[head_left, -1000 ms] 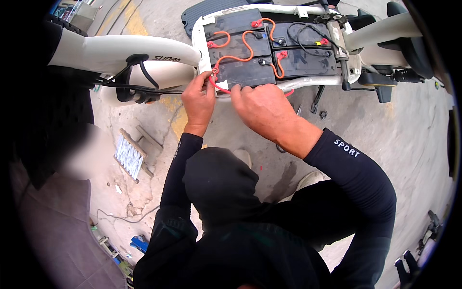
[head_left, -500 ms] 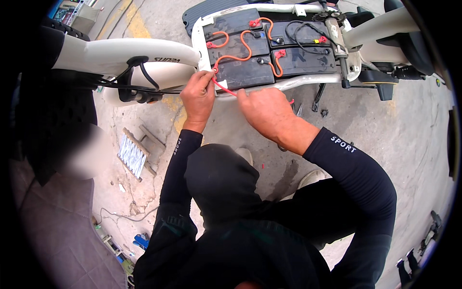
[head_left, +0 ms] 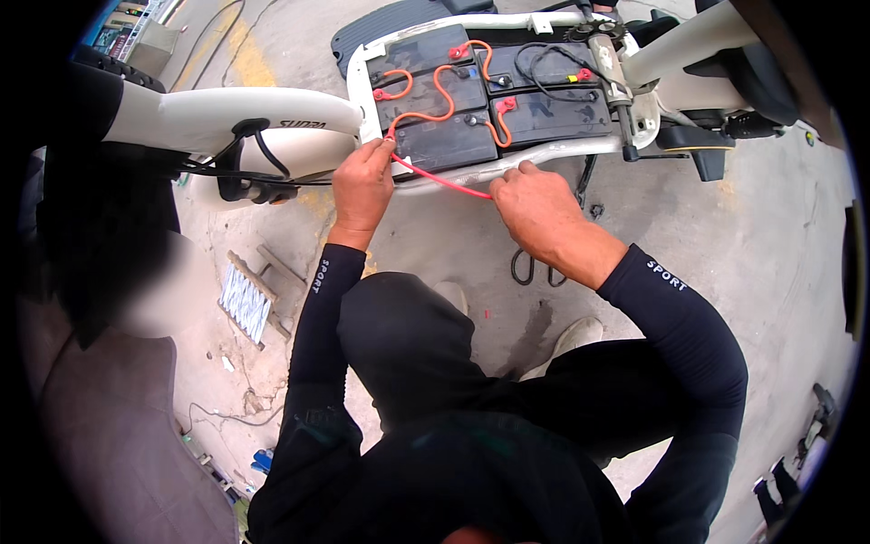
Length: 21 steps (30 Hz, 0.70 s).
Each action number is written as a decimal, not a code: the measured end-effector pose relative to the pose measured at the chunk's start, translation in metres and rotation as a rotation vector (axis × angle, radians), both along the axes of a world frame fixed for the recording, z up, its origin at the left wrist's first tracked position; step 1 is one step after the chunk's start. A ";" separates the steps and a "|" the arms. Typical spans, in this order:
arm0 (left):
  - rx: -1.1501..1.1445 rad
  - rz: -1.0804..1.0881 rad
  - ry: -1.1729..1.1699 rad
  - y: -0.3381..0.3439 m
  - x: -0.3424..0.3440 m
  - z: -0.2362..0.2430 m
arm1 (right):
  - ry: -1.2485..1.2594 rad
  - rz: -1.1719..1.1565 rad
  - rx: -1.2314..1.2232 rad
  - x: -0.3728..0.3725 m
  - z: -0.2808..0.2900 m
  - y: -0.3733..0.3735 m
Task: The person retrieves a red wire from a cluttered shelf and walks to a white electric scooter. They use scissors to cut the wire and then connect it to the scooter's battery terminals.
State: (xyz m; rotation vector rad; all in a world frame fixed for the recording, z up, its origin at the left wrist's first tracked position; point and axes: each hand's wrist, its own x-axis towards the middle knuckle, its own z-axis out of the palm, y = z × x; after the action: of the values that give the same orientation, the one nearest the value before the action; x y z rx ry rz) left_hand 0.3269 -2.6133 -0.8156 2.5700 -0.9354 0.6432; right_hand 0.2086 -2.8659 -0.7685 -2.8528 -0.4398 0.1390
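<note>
My left hand [head_left: 362, 192] is closed at the near left corner of the battery pack. Its thumb and fingers pinch a red wire [head_left: 441, 179] by a red terminal end where it meets an orange lead [head_left: 422, 115]. To the right, my right hand [head_left: 544, 218] is closed round the same wire, which runs taut between both hands along the white frame edge. Several dark batteries [head_left: 555, 116] sit side by side in the white frame [head_left: 507, 167], joined by short orange leads with red and black terminals. A loose black cable [head_left: 535, 68] lies over the right batteries.
The white vehicle body [head_left: 227, 113] spreads left, with black cables beneath it. Black looped handles, apparently scissors [head_left: 521, 268], lie on the concrete below my right hand. A small wooden stool [head_left: 246, 295] with a woven seat stands left of my knee. A crank [head_left: 625, 109] adjoins the batteries.
My right hand has moved right and slightly down, drawing out a longer stretch of red wire. My left hand keeps its pinch at the corner. The view has shifted slightly.
</note>
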 end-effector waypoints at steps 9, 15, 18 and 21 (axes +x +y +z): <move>-0.026 0.023 0.022 0.000 0.003 -0.003 | -0.450 -0.086 -0.249 0.024 0.018 -0.052; -0.074 0.025 0.006 -0.005 0.005 -0.003 | -0.209 -0.094 0.505 0.072 0.017 -0.050; -0.045 0.051 0.009 -0.005 0.003 -0.002 | -0.184 -0.126 0.582 0.081 0.008 -0.045; -0.041 0.050 0.002 -0.003 0.004 -0.001 | -0.218 -0.149 0.525 0.084 0.004 -0.047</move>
State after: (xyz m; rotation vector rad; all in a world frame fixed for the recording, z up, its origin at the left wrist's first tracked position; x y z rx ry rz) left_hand 0.3304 -2.6167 -0.8168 2.5651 -0.8506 0.6661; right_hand 0.2930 -2.9133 -0.7641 -2.3733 -0.2530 -0.2775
